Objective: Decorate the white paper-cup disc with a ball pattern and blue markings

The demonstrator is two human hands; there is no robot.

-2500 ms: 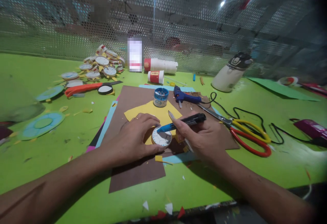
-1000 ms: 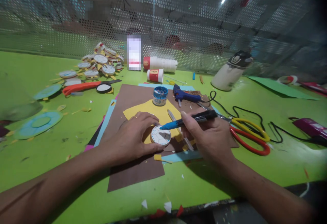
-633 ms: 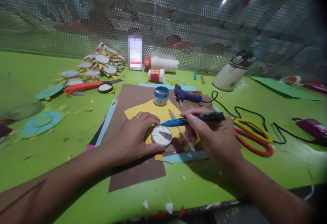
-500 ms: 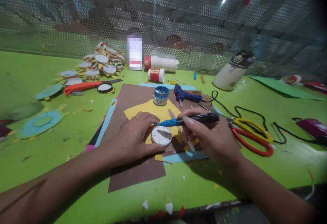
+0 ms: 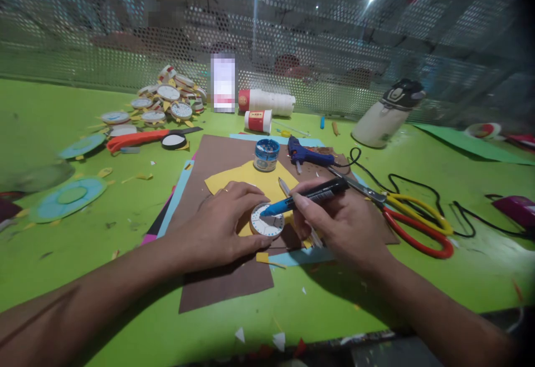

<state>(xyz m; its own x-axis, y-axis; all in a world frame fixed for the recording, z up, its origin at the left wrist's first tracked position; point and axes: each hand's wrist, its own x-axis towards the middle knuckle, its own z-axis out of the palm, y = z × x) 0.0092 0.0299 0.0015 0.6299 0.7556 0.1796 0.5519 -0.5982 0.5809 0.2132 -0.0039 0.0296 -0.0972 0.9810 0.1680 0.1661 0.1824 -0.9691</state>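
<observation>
A small round white disc with blue marks around its rim (image 5: 268,226) lies on yellow paper (image 5: 251,180) over a brown sheet (image 5: 225,283). My left hand (image 5: 217,225) is curled around the disc's left side, thumb and fingers pressed to its edge. My right hand (image 5: 338,222) grips a black marker with a blue tip (image 5: 307,197), and the tip touches the disc's upper left rim. A thin grey stick also lies under my right fingers.
Blue glue gun (image 5: 307,157) and small blue jar (image 5: 266,155) lie behind the disc. Red and yellow scissors (image 5: 412,223) and a black cord (image 5: 418,188) are at right, a white jug (image 5: 387,116) behind. A pile of finished discs (image 5: 167,102) and an orange cutter (image 5: 134,141) sit at left.
The marker lifted off the disc and levelled out, then came back down; its tip now rests on the disc's upper left rim. My left hand stayed on the disc.
</observation>
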